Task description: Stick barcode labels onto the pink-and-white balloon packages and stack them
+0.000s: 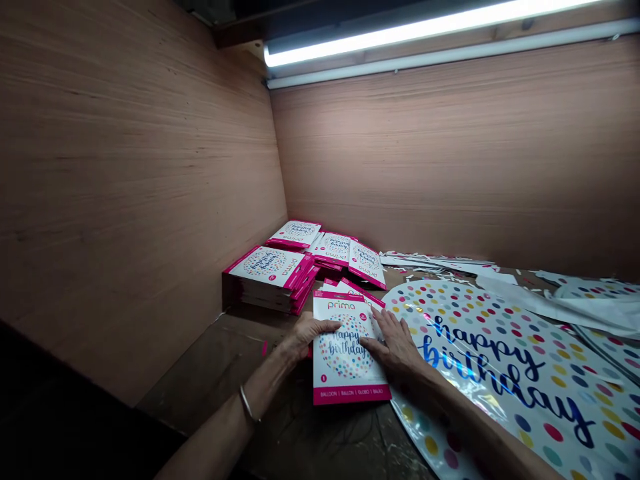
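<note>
A white and pink balloon packet (345, 383) is held upright, facing me, at the lower middle. My left hand (307, 333) grips its left edge, thumb on the front and fingers behind. On the right edge lies my right hand (395, 340), its thumb on the front and its other fingers stretched towards the packets behind. Those further packets (357, 288) lie partly hidden behind the held one. To the right, a large flat "happy birthday" balloon (480, 360) with coloured dots reaches under my right forearm.
Stacks of packets (270, 267) stand at the back left, with more packets (335, 247) beside them in the corner. White paper strips (440, 261) lie along the back wall. A lit tube (400, 37) hangs above.
</note>
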Available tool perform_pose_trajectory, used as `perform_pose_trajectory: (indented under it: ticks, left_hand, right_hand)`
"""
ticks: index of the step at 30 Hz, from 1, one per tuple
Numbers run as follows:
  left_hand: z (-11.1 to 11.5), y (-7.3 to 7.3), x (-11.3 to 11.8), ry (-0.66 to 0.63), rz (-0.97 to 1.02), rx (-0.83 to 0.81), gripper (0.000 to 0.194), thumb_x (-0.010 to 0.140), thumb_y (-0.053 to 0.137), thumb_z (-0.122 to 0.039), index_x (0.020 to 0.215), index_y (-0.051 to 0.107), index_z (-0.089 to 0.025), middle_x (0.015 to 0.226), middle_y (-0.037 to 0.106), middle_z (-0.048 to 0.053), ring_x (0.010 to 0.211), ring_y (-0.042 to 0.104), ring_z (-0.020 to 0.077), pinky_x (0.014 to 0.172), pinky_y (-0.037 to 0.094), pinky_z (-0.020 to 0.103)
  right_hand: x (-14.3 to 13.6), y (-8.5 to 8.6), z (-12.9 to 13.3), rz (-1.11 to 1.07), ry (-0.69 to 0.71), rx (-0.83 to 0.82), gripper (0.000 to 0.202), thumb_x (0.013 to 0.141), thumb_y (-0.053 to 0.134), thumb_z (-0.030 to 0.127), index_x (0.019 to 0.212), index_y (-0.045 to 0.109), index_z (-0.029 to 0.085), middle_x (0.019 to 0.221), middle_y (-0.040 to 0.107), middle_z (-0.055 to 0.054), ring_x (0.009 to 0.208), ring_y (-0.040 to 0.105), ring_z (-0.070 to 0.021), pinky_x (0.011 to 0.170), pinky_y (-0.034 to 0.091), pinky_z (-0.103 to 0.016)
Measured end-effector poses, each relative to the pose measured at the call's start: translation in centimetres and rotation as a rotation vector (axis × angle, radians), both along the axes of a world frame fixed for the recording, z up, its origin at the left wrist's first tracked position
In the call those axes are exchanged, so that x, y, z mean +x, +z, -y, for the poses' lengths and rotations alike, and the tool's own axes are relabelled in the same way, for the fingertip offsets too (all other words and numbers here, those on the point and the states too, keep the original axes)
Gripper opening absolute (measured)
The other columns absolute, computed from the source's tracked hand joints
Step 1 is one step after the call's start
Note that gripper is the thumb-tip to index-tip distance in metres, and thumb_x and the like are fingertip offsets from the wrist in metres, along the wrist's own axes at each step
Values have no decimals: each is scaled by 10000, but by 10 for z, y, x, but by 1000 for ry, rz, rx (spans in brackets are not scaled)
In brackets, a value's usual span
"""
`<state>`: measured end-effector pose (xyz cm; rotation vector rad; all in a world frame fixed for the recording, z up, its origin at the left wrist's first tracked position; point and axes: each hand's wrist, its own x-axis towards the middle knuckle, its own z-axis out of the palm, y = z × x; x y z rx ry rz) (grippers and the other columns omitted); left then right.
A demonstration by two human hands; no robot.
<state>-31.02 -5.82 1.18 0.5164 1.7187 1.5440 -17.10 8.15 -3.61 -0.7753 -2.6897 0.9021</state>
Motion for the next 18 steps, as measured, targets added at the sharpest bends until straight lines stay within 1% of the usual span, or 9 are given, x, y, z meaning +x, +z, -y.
perform_pose_trajectory:
  ticks: [1, 3, 5, 6, 8, 10, 12, 15, 18]
  left_hand:
    - [4, 1, 4, 0, 31, 29, 394, 496, 768, -271, 810, 639, -71, 720, 694, 139, 647, 653, 282, 640, 527, 437]
    - [17, 5, 14, 33, 56, 109, 377, 545, 747, -284, 847, 643, -85, 756, 701, 117, 677, 654, 273, 669, 531, 435]
    - [31, 10, 26, 132, -15, 197, 311, 601, 725, -301, 841, 659, -114, 795, 707, 84, 739, 652, 259, 706, 531, 400]
    - [38, 14, 32, 180, -104, 217, 264, 622, 716, -301, 818, 669, -130, 799, 708, 65, 761, 648, 250, 713, 529, 374]
    - [49, 22, 42, 208, -324, 198, 177, 654, 692, -293, 769, 685, -159, 773, 705, 33, 763, 640, 231, 702, 525, 330]
    - [55, 31, 49, 144, -492, 140, 149, 663, 678, -288, 772, 698, -188, 750, 697, 21, 744, 631, 224, 692, 520, 320]
    - [58, 36, 52, 102, -583, 122, 181, 636, 696, -285, 806, 701, -222, 777, 690, 22, 760, 622, 235, 726, 509, 337]
    - [60, 36, 52, 168, -699, 106, 335, 566, 751, -280, 890, 674, -251, 859, 675, 41, 813, 607, 258, 790, 484, 357]
    - [61, 29, 51, 257, -738, 140, 526, 530, 774, -246, 1027, 604, -236, 934, 662, 58, 843, 601, 266, 785, 485, 347]
  right_hand:
    - [0, 1, 1, -91, -22, -85, 819, 735, 520, 541, 1405, 219, 177, 1448, 220, -133, 1341, 115, -287, 1073, 49, -478]
    - [1, 6, 5, -321, -90, -319, 943, 670, 612, 503, 1418, 132, 187, 1461, 175, -129, 1334, 152, -279, 1063, 171, -454]
    - [1, 17, 10, -538, -91, -619, 1007, 624, 671, 460, 1416, 102, 208, 1449, 214, -131, 1299, 257, -282, 1003, 311, -426]
    - [1, 24, 13, -602, -30, -762, 977, 619, 685, 432, 1406, 153, 204, 1413, 299, -137, 1256, 339, -288, 960, 364, -418]
    - [2, 40, 19, -647, 148, -956, 808, 617, 703, 360, 1324, 363, 166, 1236, 527, -137, 1099, 511, -292, 870, 437, -405]
    - [4, 53, 24, -641, 251, -998, 594, 587, 729, 291, 1136, 565, 132, 1002, 660, -109, 923, 603, -281, 790, 474, -386]
    - [6, 60, 29, -643, 228, -964, 442, 554, 745, 255, 967, 650, 128, 873, 690, -82, 837, 621, -268, 751, 484, -371]
    - [8, 60, 35, -593, 203, -898, 346, 561, 726, 262, 878, 676, 131, 881, 689, -78, 828, 617, -263, 732, 486, -362]
    - [7, 55, 42, -550, 187, -841, 321, 561, 705, 304, 827, 688, 126, 908, 684, -85, 845, 610, -277, 714, 490, -360]
